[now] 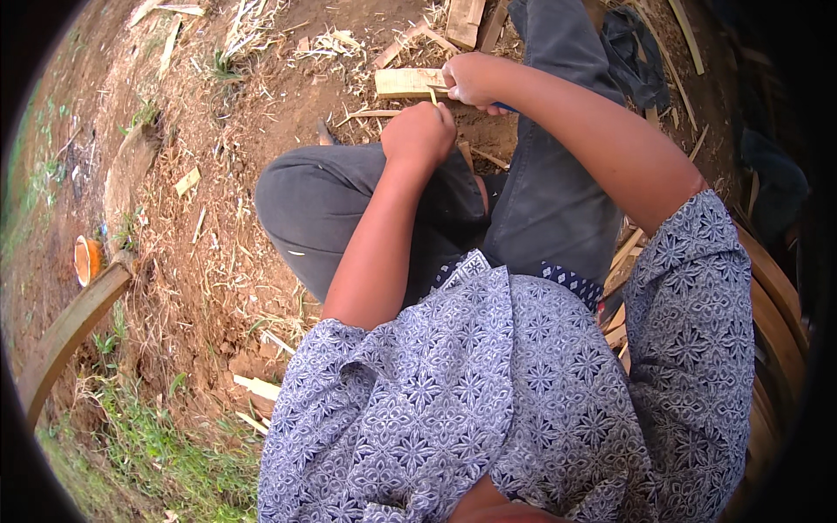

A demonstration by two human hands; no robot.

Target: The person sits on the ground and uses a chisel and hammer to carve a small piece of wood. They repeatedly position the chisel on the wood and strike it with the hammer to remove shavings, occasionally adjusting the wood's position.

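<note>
My left hand point(418, 135) is closed in a fist around a thin pale wood stick point(432, 96), whose tip pokes up beyond the fingers. Just right of it, my right hand point(471, 83) grips a knife point(439, 89); a bit of its blue handle shows under the palm. The blade lies against or very near the stick's tip; I cannot tell if they touch. Behind both hands a squared wood block point(403, 83) rests on the dirt, its right end close to my right fingers. Most of the stick is hidden inside my left fist.
I sit with bent legs in dark trousers point(558, 166). Wood shavings point(336, 41) and offcuts litter the brown soil. More boards point(465, 22) lie at the far side. An orange bowl-like container point(87, 260) and a curved wooden beam point(74, 327) are at left; dark cloth point(635, 57) lies far right.
</note>
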